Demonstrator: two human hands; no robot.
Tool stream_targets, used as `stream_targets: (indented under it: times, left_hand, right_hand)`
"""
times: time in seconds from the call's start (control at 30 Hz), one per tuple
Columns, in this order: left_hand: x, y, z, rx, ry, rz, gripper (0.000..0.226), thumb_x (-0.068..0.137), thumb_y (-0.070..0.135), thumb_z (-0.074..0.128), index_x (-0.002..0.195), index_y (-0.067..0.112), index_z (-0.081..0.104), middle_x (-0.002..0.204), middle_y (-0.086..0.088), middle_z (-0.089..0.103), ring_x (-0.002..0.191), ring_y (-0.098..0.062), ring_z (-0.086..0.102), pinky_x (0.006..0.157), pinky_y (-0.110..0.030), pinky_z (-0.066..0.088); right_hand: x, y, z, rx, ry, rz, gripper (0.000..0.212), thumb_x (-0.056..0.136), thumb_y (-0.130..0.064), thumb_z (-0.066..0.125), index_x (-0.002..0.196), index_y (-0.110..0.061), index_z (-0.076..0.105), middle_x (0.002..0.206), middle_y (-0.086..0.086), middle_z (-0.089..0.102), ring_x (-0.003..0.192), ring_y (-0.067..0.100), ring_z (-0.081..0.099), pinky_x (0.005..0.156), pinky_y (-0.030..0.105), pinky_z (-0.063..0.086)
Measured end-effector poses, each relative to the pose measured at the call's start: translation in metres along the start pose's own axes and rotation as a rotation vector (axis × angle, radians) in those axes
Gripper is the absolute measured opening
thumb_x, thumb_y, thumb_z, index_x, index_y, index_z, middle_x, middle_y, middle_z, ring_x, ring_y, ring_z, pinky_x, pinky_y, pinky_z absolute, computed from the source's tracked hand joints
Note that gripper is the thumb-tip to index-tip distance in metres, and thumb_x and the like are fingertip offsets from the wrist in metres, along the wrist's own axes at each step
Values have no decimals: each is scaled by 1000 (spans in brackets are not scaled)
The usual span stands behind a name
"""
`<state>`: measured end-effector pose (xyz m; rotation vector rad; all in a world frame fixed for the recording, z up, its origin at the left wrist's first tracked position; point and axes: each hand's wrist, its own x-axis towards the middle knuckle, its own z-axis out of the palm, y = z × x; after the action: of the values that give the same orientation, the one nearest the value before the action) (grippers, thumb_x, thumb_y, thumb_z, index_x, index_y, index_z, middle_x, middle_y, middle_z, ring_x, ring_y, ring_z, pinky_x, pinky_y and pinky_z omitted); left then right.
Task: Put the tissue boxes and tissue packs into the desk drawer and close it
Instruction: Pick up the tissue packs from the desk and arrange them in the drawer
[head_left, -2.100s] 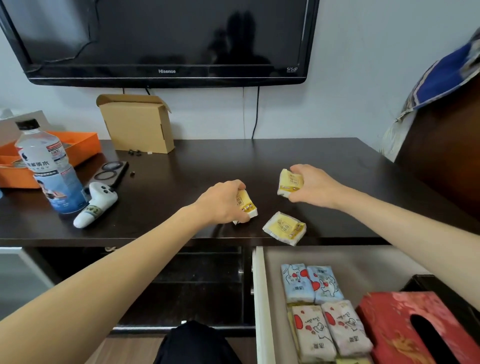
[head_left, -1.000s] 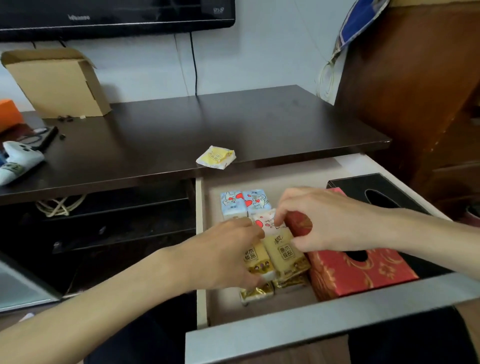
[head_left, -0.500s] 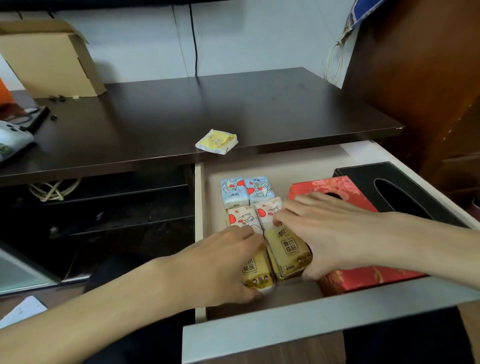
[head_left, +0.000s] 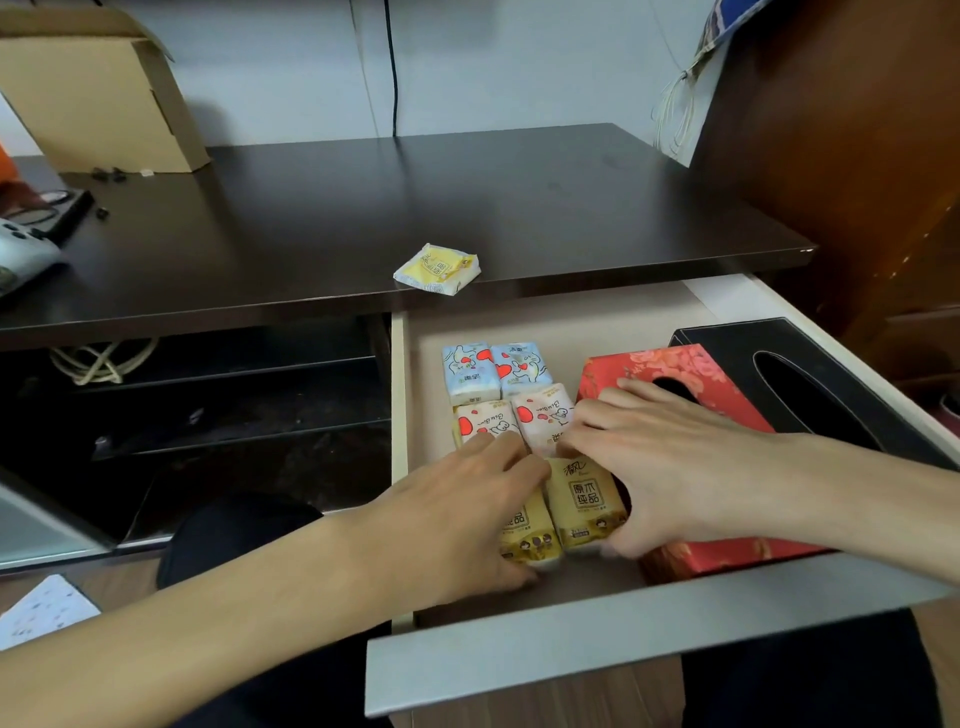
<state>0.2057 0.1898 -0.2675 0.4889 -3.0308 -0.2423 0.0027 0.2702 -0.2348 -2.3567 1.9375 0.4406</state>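
The desk drawer (head_left: 613, 657) stands pulled out. Inside lie two blue tissue packs (head_left: 491, 370), two white-and-red packs (head_left: 540, 415) and two yellow packs in a column. My left hand (head_left: 457, 512) grips the left yellow pack (head_left: 527, 540); my right hand (head_left: 670, 462) grips the right yellow pack (head_left: 587, 499). Both packs rest low in the drawer. A red tissue box (head_left: 691, 379) and a black tissue box (head_left: 810, 384) fill the drawer's right side. One more yellow pack (head_left: 437, 269) lies on the desk top at its front edge.
The dark desk top (head_left: 415, 208) carries a cardboard box (head_left: 98, 98) at the back left and a white controller (head_left: 21, 254) at the left edge. A brown wooden cabinet (head_left: 857, 156) stands to the right. Open shelves with a coiled cable (head_left: 98, 358) sit under the desk.
Both hands carried yellow packs from the desk top down into the drawer and set them in front of the white-and-red packs. Over the last half second the hands barely moved.
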Motion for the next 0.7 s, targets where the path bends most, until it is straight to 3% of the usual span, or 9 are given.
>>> stream_targets:
  times: [0.3,0.57,0.7]
  left_hand:
    - [-9,-2,-4,113,-8,-4,63,84,54,66,137,30,40,131,7,45,120,-15,44,88,-39,54]
    - [-5,-2,-2,110,-4,1,58,85,52,65,134,30,42,130,7,46,118,-14,44,86,-38,54]
    - [-6,-3,-2,97,4,-9,60,85,55,63,135,30,43,131,8,46,120,-14,44,87,-39,54]
  right_hand:
    - [-1,3,9,110,78,7,88,63,-79,69,137,-36,48,116,-20,42,109,4,34,117,32,16]
    - [-3,1,10,172,123,18,87,68,-73,73,142,-36,47,119,-22,40,102,-1,24,107,24,16]
    - [-2,0,7,161,107,10,88,70,-71,74,145,-33,46,120,-20,41,100,0,23,87,15,9]
